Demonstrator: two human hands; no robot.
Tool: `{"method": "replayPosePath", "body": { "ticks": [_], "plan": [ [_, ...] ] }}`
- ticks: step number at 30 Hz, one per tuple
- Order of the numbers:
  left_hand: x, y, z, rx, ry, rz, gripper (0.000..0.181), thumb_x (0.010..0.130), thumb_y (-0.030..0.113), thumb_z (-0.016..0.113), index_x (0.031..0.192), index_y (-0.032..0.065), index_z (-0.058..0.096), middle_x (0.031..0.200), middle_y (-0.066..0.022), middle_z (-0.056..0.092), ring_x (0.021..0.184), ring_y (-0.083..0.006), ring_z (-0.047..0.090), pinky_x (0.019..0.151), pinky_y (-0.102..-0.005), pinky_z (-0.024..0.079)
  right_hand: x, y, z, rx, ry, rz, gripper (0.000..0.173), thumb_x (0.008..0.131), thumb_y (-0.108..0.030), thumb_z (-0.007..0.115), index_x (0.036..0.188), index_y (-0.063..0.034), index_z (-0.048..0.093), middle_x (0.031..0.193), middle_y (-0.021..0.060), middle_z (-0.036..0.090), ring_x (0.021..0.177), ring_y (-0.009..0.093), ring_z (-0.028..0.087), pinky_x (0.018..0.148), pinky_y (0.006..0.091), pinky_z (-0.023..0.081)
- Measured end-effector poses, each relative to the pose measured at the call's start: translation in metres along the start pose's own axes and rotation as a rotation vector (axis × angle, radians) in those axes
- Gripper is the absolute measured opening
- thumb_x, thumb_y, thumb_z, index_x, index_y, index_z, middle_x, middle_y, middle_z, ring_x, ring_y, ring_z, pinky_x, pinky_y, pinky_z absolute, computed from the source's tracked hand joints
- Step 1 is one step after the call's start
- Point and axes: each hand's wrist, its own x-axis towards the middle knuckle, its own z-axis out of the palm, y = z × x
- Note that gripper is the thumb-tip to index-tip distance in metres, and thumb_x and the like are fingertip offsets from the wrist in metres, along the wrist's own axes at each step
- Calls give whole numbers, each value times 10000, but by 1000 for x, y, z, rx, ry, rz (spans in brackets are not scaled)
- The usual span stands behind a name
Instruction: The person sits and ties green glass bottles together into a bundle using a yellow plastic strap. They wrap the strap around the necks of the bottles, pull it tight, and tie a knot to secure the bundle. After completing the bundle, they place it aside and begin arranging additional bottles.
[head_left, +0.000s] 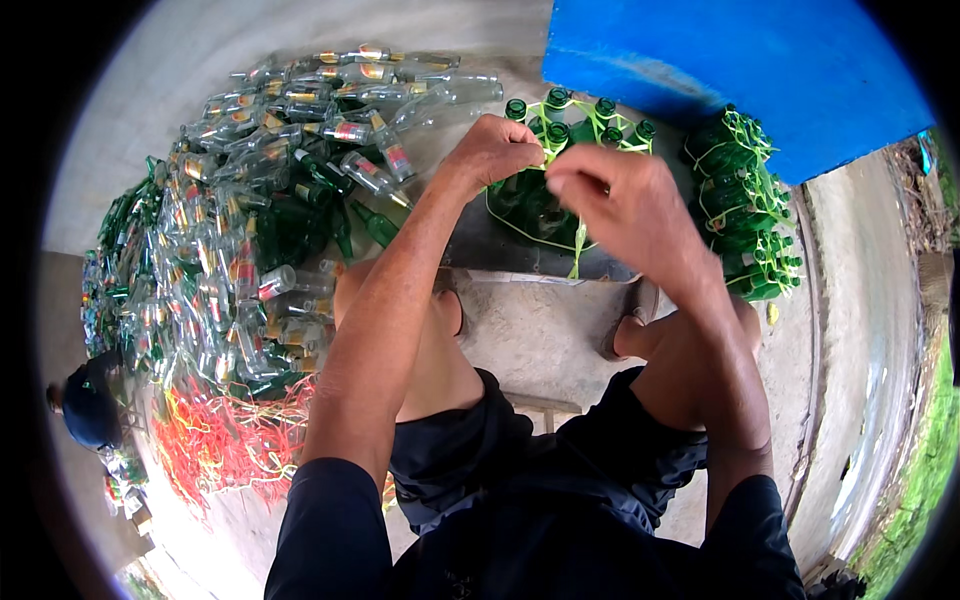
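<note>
A cluster of green glass bottles (536, 199) stands upright before me on a dark board (469, 232). Yellow-green plastic strap (550, 156) runs around and between the bottle necks, and another loop circles the bodies lower down, with a knotted tail at the front. Above the near necks, my left hand (499, 154) pinches the strap between thumb and fingers. My right hand (626, 199), slightly blurred, has its curled fingers on the strap close by; its palm side is partly hidden. The two hands almost meet, covering some of the bottles.
Clear and green glass bottles (225, 217) lie heaped at left. Red and yellow strapping (225, 435) is piled below them. Strapped bundles of green bottles (742, 202) stand at right, near a blue panel (720, 67). Another person (91, 401) is at far left.
</note>
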Motion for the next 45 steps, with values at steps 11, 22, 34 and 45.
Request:
{"method": "replayPosePath", "body": {
  "ticks": [11,22,34,45],
  "plan": [
    [-2,11,2,98,28,-38,172,843,162,716,923,31,794,820,-24,719,785,-107,628,712,-280,483,28,77,31,-388,119,-59,51,818,-101,701,834,-100,748,853,130,663,883,364,664,776,482,536],
    [-3,14,5,91,45,-88,209,838,184,734,961,25,791,870,-37,734,821,-122,635,742,-298,490,33,88,46,-380,169,2,55,795,-133,730,833,-102,756,878,109,661,909,352,668,827,480,526],
    [-2,12,5,99,44,-77,208,838,168,739,966,10,781,858,-30,721,810,-112,628,741,-287,486,34,93,50,-457,139,-4,70,793,-144,747,845,-104,770,946,90,665,1012,323,656,876,472,501],
    [1,7,6,80,79,-25,252,796,179,740,937,-27,773,793,-63,701,737,-132,600,664,-321,482,36,99,51,-370,202,-97,92,769,-56,732,855,-23,720,879,132,636,859,366,665,746,464,532]
  ]
}}
